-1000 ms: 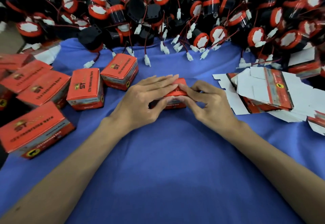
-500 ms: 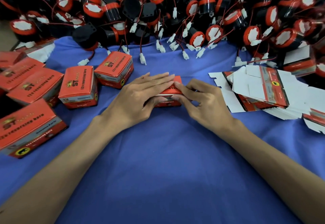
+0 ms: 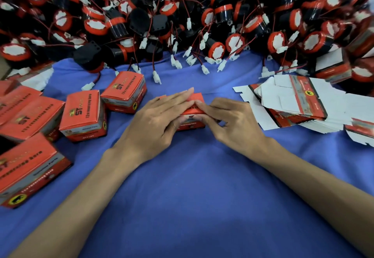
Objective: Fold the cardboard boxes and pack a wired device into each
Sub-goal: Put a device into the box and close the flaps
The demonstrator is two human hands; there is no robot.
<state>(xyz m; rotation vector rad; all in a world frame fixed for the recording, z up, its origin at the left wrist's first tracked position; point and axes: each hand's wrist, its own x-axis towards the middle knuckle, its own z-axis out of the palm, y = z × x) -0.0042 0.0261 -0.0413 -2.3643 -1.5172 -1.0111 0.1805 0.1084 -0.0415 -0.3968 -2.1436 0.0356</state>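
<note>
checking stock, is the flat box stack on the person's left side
No, the flat box stack lies to the right of the right hand.

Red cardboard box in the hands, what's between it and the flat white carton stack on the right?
Head view: the right hand, pinching the red cardboard box.

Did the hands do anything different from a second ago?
Hardly anything. The left hand still presses flat on the small red box, and the right hand still pinches its right end. The finished boxes, flat cartons and device pile stayed put.
</note>
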